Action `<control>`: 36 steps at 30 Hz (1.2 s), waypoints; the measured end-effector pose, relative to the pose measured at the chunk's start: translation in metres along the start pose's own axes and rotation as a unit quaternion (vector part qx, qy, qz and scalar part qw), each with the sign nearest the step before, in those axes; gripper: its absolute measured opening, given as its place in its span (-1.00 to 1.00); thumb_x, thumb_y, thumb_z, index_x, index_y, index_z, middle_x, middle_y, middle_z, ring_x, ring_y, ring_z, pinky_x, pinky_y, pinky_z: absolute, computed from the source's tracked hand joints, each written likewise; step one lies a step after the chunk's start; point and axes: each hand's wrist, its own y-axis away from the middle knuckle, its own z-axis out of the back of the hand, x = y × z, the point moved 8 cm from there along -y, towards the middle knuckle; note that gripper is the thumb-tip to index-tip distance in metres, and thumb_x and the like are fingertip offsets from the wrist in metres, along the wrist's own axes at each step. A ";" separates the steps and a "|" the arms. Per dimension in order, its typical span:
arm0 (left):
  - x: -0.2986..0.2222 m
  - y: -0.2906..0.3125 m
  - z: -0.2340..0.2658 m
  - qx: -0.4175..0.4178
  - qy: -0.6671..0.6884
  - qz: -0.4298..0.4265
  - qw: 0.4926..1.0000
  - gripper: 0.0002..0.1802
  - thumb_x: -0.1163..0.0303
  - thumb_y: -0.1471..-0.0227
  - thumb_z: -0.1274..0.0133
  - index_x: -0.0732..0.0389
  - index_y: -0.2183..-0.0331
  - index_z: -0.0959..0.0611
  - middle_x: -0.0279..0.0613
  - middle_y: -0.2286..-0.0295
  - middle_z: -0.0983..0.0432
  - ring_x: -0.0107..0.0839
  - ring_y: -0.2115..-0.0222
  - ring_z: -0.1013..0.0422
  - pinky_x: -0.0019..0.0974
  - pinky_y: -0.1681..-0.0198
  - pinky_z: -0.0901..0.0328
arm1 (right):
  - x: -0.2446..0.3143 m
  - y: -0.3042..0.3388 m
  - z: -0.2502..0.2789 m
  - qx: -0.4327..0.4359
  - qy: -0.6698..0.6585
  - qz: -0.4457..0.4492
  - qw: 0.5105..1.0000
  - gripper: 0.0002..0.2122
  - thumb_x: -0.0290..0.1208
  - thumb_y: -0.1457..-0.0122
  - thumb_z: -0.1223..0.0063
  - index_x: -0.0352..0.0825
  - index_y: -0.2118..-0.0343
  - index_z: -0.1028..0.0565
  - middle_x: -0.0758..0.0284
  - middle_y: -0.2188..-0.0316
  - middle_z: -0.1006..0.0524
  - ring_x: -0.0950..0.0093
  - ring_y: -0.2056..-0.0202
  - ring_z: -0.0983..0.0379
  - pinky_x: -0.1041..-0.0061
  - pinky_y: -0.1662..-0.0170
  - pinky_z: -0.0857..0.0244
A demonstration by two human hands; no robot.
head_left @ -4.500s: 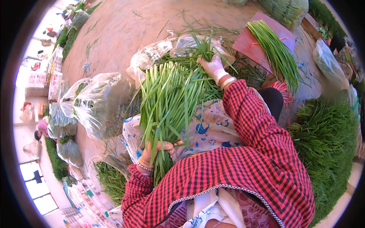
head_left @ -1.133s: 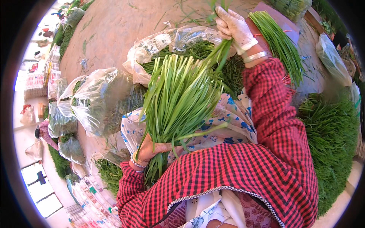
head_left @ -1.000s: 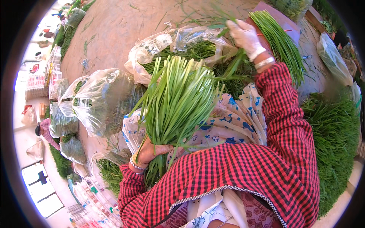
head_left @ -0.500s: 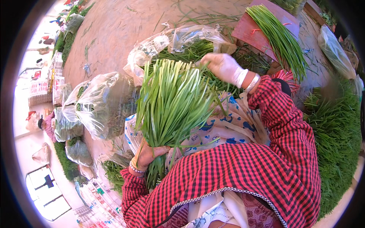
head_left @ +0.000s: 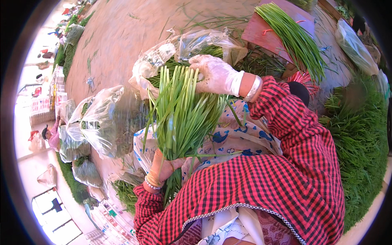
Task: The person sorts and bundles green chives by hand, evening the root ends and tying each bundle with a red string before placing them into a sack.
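A loose bunch of garlic chives (head_left: 179, 118) stands fanned over my lap, its pale cut ends up and its leaf tips hanging down. My left hand (head_left: 161, 167), with a beaded bracelet at the wrist, wraps round the lower, leafy part. At the top right of the bunch, my right hand (head_left: 216, 75) in a stained white glove has its fingers curled against the cut ends; its palm side is partly hidden. Just behind the bunch lies an opened clear plastic bag (head_left: 143, 67) with more greens inside. A blue-patterned plastic apron (head_left: 253, 136) covers my lap.
A neat chive bundle (head_left: 290, 38) lies on a reddish board (head_left: 261, 36), with red ties (head_left: 302, 81) beside it. A large heap of greens (head_left: 359, 163) is on the right. Filled plastic bags (head_left: 102, 122) stand on the left; a person (head_left: 53, 136) is farther off.
My right hand has moved left and closer, onto the upper ends of the bunch. The bunch looks narrower at the top. My left hand keeps its hold, shifted slightly right.
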 end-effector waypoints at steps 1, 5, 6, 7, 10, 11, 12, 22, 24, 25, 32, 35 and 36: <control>0.006 0.001 0.001 0.003 0.042 0.028 0.999 -0.46 0.28 -0.24 -0.04 0.26 -0.18 -0.39 -0.04 -0.14 -0.39 -0.12 -0.13 -0.36 0.04 -0.15 -0.35 | -0.003 -0.002 0.000 0.007 -0.037 -0.014 0.999 -0.64 -0.12 -0.02 -0.21 -0.32 0.23 -0.59 0.00 0.00 -0.49 0.04 -0.06 -0.40 0.17 -0.13 -0.27; 0.023 0.005 -0.006 0.000 0.304 0.047 0.952 -0.44 0.10 -0.29 0.08 0.27 -0.17 -0.41 -0.01 -0.14 -0.38 -0.03 -0.14 -0.35 0.06 -0.17 -0.33 | -0.003 0.008 -0.009 0.031 0.017 -0.029 0.999 -0.71 -0.10 -0.11 -0.07 -0.22 0.28 -0.56 0.11 0.30 -0.58 0.09 0.20 -0.53 0.13 0.12 -0.38; 0.016 0.003 -0.012 0.007 0.388 0.052 0.920 -0.47 0.16 -0.28 0.04 0.27 -0.16 -0.42 -0.03 -0.12 -0.41 -0.05 -0.12 -0.38 0.03 -0.16 -0.33 | -0.015 0.012 -0.013 0.034 0.020 -0.047 0.998 -0.74 -0.13 -0.14 -0.05 -0.21 0.30 -0.55 0.12 0.36 -0.58 0.08 0.25 -0.54 0.11 0.17 -0.40; 0.010 0.003 -0.015 0.010 0.470 0.057 0.881 -0.49 0.23 -0.26 -0.01 0.27 -0.15 -0.43 -0.04 -0.10 -0.44 -0.08 -0.10 -0.40 0.00 -0.15 -0.34 | -0.025 0.016 -0.016 0.039 0.021 -0.063 0.997 -0.77 -0.15 -0.16 -0.02 -0.20 0.31 -0.54 0.12 0.41 -0.58 0.07 0.31 -0.55 0.10 0.22 -0.41; -0.012 -0.002 -0.006 0.049 -0.199 -0.087 0.975 -0.48 0.42 -0.12 -0.18 0.31 -0.10 -0.47 -0.09 -0.01 -0.53 -0.19 -0.02 -0.47 -0.12 -0.12 -0.34 | -0.059 0.034 0.015 -0.050 0.051 -0.094 0.993 -0.78 -0.16 -0.20 0.03 -0.20 0.38 -0.53 0.15 0.47 -0.58 0.09 0.36 -0.55 0.12 0.27 -0.41; -0.009 0.001 -0.003 0.031 -0.132 -0.064 0.989 -0.46 0.46 -0.08 -0.21 0.31 -0.09 -0.48 -0.10 0.01 -0.55 -0.21 0.00 -0.48 -0.13 -0.11 -0.34 | -0.078 0.040 0.028 -0.070 0.067 -0.123 0.988 -0.76 -0.16 -0.21 0.04 -0.22 0.41 -0.53 0.15 0.47 -0.58 0.10 0.36 -0.55 0.14 0.27 -0.41; -0.004 0.002 -0.002 0.017 -0.065 -0.044 0.997 -0.44 0.49 -0.03 -0.24 0.32 -0.08 -0.49 -0.12 0.03 -0.56 -0.23 0.02 -0.49 -0.15 -0.10 -0.34 | -0.107 0.050 0.032 -0.027 0.077 -0.162 0.983 -0.75 -0.16 -0.20 0.00 -0.24 0.42 -0.53 0.16 0.46 -0.58 0.15 0.37 -0.56 0.19 0.28 -0.42; 0.020 0.000 0.015 -0.039 -0.151 -0.100 0.983 -0.35 0.46 0.05 -0.36 0.29 -0.08 -0.48 -0.11 0.04 -0.57 -0.31 0.06 -0.49 -0.20 -0.05 -0.35 | -0.045 0.087 -0.027 0.066 -0.389 -0.267 0.879 -0.77 -0.27 -0.29 -0.08 -0.34 0.16 -0.56 0.39 0.42 -0.51 0.59 0.51 -0.42 0.52 0.37 -0.38; 0.019 0.003 0.018 -0.069 -0.087 -0.052 0.992 -0.51 0.45 0.08 -0.35 0.27 0.05 -0.63 -0.15 0.11 -0.62 -0.35 0.10 -0.52 -0.18 -0.02 -0.37 | -0.071 0.077 0.009 -0.069 -0.362 -0.134 0.920 -0.84 -0.37 -0.34 0.00 -0.31 0.22 -0.59 0.46 0.50 -0.48 0.66 0.46 -0.40 0.58 0.35 -0.34; 0.013 0.007 0.018 -0.064 -0.090 -0.057 0.992 -0.51 0.48 0.07 -0.33 0.28 0.04 -0.61 -0.14 0.11 -0.62 -0.32 0.11 -0.52 -0.18 0.00 -0.38 | -0.103 0.081 0.014 -0.058 -0.397 -0.216 0.890 -0.83 -0.35 -0.34 -0.02 -0.33 0.20 -0.57 0.48 0.48 -0.49 0.67 0.43 -0.40 0.61 0.33 -0.33; 0.025 0.011 0.021 -0.080 -0.045 -0.059 0.994 -0.54 0.53 0.10 -0.31 0.25 0.08 -0.63 -0.10 0.18 -0.64 -0.19 0.19 -0.56 -0.18 0.08 -0.40 | -0.032 0.046 0.033 0.106 -0.232 -0.072 0.964 -0.53 -0.13 -0.21 -0.23 -0.33 -0.08 -0.49 0.16 -0.18 -0.37 0.33 -0.24 -0.24 0.31 -0.29 -0.08; 0.026 0.006 0.020 -0.067 -0.060 -0.067 0.994 -0.51 0.53 0.17 -0.33 0.25 0.10 -0.64 -0.12 0.20 -0.64 -0.19 0.20 -0.56 -0.18 0.08 -0.39 | -0.017 0.036 0.000 0.173 -0.349 -0.022 0.921 -0.63 -0.09 -0.12 -0.31 -0.33 0.19 -0.64 0.23 -0.05 -0.49 0.35 -0.02 -0.43 0.38 -0.09 -0.28; 0.024 0.007 0.019 -0.058 -0.083 -0.071 0.992 -0.50 0.54 0.20 -0.34 0.25 0.11 -0.64 -0.13 0.20 -0.64 -0.20 0.19 -0.55 -0.19 0.08 -0.39 | -0.016 0.035 0.001 0.162 -0.326 -0.023 0.931 -0.69 -0.15 -0.14 -0.30 -0.36 0.28 -0.66 0.25 0.02 -0.53 0.36 0.02 -0.45 0.38 -0.07 -0.29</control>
